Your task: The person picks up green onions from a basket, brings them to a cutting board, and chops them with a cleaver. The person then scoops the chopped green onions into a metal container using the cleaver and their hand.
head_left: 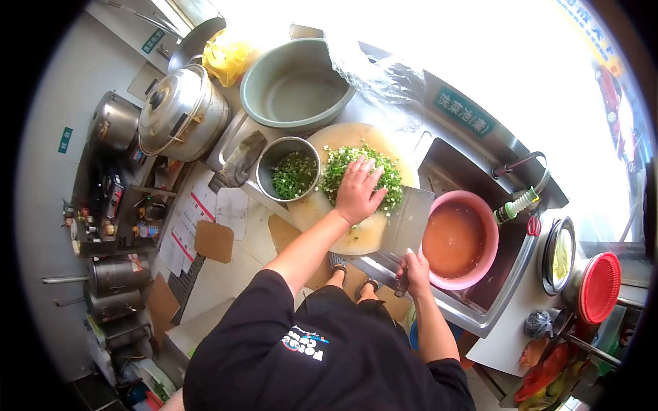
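Observation:
Spread over the round cutting board (pixel 322 218) lies a heap of chopped green onions (pixel 384 181). My left hand (pixel 360 188) rests on the heap, its fingers stretched out and apart. In my right hand (pixel 415 271) is the handle of a cleaver (pixel 407 219); its broad blade lies over the board's right side, close to the green onions. A steel pot (pixel 288 140) with more chopped greens in it stands at the board's left edge, near my left hand.
Right of the board, a pink basin (pixel 491 218) of reddish liquid sits in the sink (pixel 428 168), near the faucet hose (pixel 517 205). Behind the board stand a large grey-green basin (pixel 257 82) and a clear plastic bag (pixel 373 72). A lidded pot (pixel 218 113) is at left.

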A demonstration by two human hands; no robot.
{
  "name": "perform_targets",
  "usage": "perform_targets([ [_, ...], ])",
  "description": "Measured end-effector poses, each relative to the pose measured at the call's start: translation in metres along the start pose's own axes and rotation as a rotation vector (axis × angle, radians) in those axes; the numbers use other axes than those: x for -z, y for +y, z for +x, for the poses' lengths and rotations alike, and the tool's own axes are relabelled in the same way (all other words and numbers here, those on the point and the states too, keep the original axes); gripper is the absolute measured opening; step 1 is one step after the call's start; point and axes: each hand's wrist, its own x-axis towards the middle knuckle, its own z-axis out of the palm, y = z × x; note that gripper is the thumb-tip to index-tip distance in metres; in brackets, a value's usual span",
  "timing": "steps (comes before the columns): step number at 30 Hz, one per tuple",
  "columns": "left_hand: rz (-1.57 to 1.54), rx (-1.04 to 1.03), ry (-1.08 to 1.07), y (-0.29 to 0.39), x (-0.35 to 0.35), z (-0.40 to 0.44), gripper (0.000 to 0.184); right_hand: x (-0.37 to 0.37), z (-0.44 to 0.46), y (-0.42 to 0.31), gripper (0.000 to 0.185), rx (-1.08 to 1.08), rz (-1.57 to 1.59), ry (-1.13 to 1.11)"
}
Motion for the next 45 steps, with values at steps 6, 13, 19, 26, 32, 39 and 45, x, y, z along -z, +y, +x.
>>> perform_targets([
  [6, 0.136, -0.062, -0.128, 0.014, -0.017, 0.007, 0.053, -0.042, 0.019, -0.007, 0.021, -0.001, -0.085, -0.148],
  [13, -0.195, 0.053, 0.059, 0.019, -0.021, 0.012, 0.023, -0.049, -0.011, -0.046, 0.019, 0.059, -0.164, -0.213],
  [19, -0.212, 0.085, 0.234, 0.026, 0.043, 0.035, 0.014, -0.087, -0.047, -0.098, 0.019, 0.088, -0.283, -0.281],
  [26, -0.043, 0.211, 0.495, -0.031, 0.127, 0.028, 0.014, -0.185, -0.062, -0.151, 0.027, 0.177, -0.617, -0.462],
  [32, 0.014, 0.937, -0.056, -0.125, 0.093, 0.004, 0.031, -0.220, -0.024, -0.158, 0.032, 0.120, -0.701, -0.384],
  [39, 0.148, 0.367, 0.341, -0.062, 0.097, 0.009, 0.021, -0.070, -0.024, -0.112, 0.020, 0.299, -0.573, -0.161],
  [45, -0.164, 0.048, 0.187, 0.011, 0.066, 0.011, 0.011, 0.015, 0.008, -0.070, 0.026, 0.127, -0.231, -0.009],
])
